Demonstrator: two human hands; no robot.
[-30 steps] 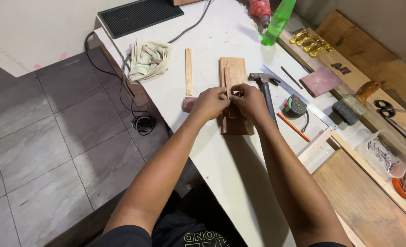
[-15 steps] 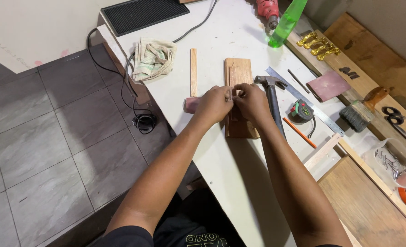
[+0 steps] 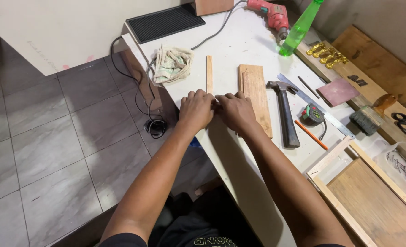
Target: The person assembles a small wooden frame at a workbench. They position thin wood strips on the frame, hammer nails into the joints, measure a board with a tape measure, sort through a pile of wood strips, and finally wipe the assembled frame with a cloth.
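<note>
Wooden strip (image 3: pixel 209 73) under both hands (image 3: pixel 216 110) — board (image 3: pixel 256 87) edge just beside.

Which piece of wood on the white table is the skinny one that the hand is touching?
The thin wooden strip, left of the wider wooden board; the left hand covers its near end.

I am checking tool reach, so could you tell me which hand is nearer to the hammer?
Right. The right hand rests just left of the hammer; the left hand lies farther left, beyond it.

Bright, even overhead light, soft shadows, sharp focus, slight wide-angle edge distortion.
</note>
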